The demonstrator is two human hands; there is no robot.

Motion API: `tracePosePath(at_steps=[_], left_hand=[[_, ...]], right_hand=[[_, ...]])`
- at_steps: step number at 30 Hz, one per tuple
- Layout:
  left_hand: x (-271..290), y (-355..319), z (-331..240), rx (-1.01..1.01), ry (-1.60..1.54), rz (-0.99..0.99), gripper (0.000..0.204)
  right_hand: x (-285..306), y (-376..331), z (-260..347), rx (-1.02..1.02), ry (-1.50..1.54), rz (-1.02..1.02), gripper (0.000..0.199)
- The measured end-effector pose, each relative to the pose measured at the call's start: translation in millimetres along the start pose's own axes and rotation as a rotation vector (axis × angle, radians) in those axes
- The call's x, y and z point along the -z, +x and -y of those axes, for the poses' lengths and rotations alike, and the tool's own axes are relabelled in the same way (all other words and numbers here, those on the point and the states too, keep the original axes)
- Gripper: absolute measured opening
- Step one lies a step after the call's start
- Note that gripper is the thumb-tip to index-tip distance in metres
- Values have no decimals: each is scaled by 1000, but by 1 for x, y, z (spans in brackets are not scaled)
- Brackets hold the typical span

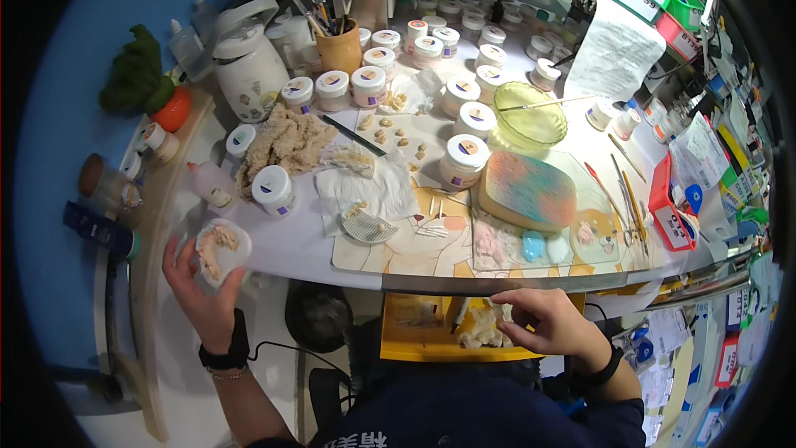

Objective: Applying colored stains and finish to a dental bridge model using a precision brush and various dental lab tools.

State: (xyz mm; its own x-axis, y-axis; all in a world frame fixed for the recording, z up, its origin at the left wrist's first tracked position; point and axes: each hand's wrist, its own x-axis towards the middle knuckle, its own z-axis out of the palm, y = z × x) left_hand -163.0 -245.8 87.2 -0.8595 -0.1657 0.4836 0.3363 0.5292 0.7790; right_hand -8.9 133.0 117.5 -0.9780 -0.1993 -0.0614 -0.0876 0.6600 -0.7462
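My left hand [203, 299] is closed around the rim of a white plaster dental model [217, 253], whose pinkish-beige arch of teeth faces up. It is at the table's left front edge. My right hand [547, 323] hovers over the right part of a yellow drawer [402, 344] below the table edge. Its fingers are loosely bent and apart, with nothing visible in them. In the drawer lie crumpled whitish scraps [485, 328] and a dark-tipped pen-like tool [459, 315]. A small mesh tray [369, 226] with tooth-coloured pieces rests on a tissue [332, 195].
Several white-lidded jars [464, 159] stand across the table. Nearby are a colourful sponge block [528, 191], a yellow-green glass bowl [531, 120] with a brush across it, a beige towel [286, 145] and a pink bottle [211, 184]. Brushes [634, 203] and a red bin [672, 207] are at right.
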Motion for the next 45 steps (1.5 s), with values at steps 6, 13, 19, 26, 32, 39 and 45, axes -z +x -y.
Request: tracePosePath(at_steps=[6, 13, 19, 26, 32, 39, 45], left_hand=[[-6, -29, -24, -48, -153, 195, 88], [-10, -44, -19, -95, -179, 221, 92], [-8, -40, -13, -96, -232, 282, 91], [-14, -40, -15, 18, -441, 323, 95], [-27, -37, -16, 25, -542, 401, 96], [-44, -36, -27, 21, -582, 393, 96], [-57, -38, -44, -212, -365, 417, 77]], right_hand=[[-16, 75, 29, 171, -97, -149, 38], [-48, 139, 47, 5, -308, -245, 41], [-51, 146, 38, 9, -213, -264, 33], [-53, 136, 34, 53, -127, -316, 26], [-38, 79, 30, 120, -25, -249, 27], [21, -12, 8, 25, 30, -416, 28], [110, -53, -54, -174, -216, -688, 29]])
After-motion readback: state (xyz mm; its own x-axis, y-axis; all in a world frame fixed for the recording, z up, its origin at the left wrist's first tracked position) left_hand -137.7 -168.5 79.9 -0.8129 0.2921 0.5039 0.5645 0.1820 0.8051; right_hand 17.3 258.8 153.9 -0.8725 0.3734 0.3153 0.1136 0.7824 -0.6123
